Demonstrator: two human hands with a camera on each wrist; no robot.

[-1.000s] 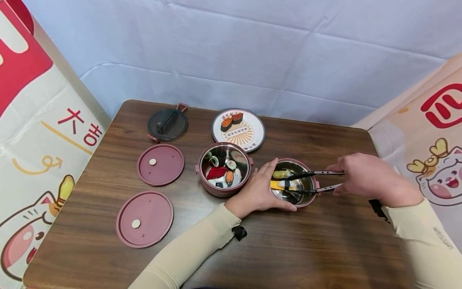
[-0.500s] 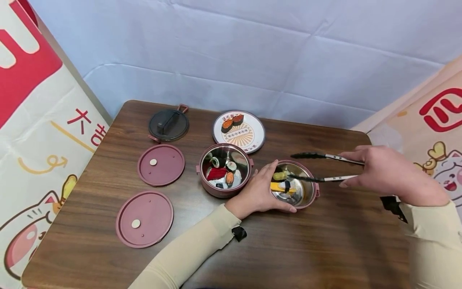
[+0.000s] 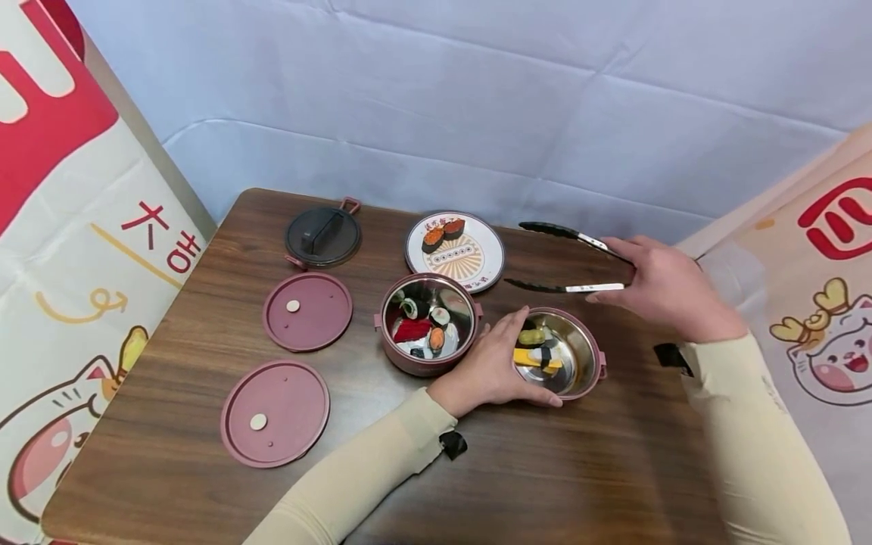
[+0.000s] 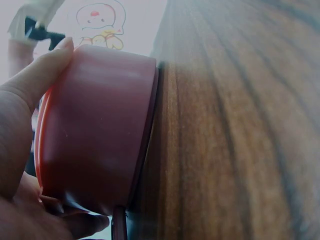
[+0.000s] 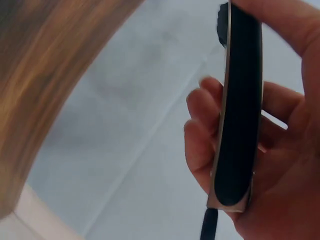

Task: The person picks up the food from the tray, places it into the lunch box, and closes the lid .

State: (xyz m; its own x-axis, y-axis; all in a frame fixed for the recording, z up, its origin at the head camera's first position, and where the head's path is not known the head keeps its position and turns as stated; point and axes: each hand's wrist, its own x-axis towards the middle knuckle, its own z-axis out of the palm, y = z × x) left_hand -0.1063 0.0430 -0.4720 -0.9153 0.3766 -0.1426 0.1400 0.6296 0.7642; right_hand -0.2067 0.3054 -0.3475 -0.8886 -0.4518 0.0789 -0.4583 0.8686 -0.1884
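Note:
My left hand [image 3: 485, 369] holds the right-hand pink lunch box bowl [image 3: 577, 350] from its left side, thumb at the front and fingers at the back. The left wrist view shows that bowl's outer wall [image 4: 100, 125] inside the curve of the hand. A yellow-topped sushi piece [image 3: 538, 358] and a green piece [image 3: 533, 335] lie in it. My right hand [image 3: 671, 291] grips black-tipped tongs [image 3: 595, 288] above the table, right of the white plate [image 3: 485, 253]. The tongs' arms are spread, with nothing between the tips. Two orange-topped sushi pieces [image 3: 434, 240] sit on the plate's left part.
A second pink bowl [image 3: 425, 365] with several sushi pieces stands left of my left hand. Two round pink lids [image 3: 306, 312] and a dark lid with a handle [image 3: 322, 236] lie at the left. A pale cloth wall rises behind the table [image 3: 381, 492].
My right hand has lifted the tongs out of the right-hand bowl and carried them back toward the plate, arms spreading wider. The left hand keeps its hold on the bowl.

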